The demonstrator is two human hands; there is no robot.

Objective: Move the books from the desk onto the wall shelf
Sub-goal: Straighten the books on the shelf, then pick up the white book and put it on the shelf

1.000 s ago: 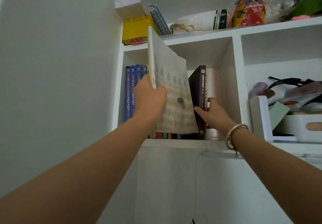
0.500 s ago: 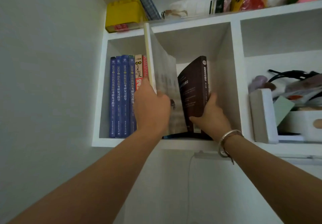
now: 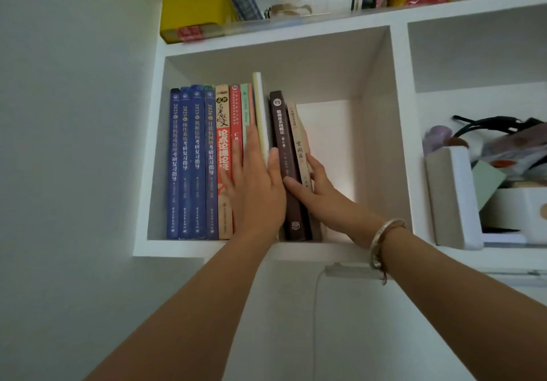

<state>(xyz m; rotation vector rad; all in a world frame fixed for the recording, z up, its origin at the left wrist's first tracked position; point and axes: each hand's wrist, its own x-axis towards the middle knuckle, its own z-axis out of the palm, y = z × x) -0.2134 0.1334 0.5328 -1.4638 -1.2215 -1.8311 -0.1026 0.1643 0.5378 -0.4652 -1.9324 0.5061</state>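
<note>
A row of upright books stands in the left compartment of the white wall shelf point(image 3: 207, 249): several blue ones point(image 3: 189, 161), an orange one, a red one, a tall pale book point(image 3: 260, 108), a dark brown book point(image 3: 282, 143) and a thin beige book point(image 3: 299, 143). My left hand point(image 3: 254, 191) lies flat with straight fingers against the spines of the red and pale books. My right hand point(image 3: 316, 191) holds the dark brown and beige books, thumb on the brown spine, fingers on the far side of the beige one.
Free room remains in the compartment to the right of the beige book. On top of the shelf sit a yellow box point(image 3: 192, 10) and bags. The right compartment holds a white box point(image 3: 453, 197) and clutter. A cable point(image 3: 315, 306) hangs below.
The tall pale book went from tilted and half out into the row, upright. My left hand let go of it and now lies flat on the spines. The dark book stands straighter.
</note>
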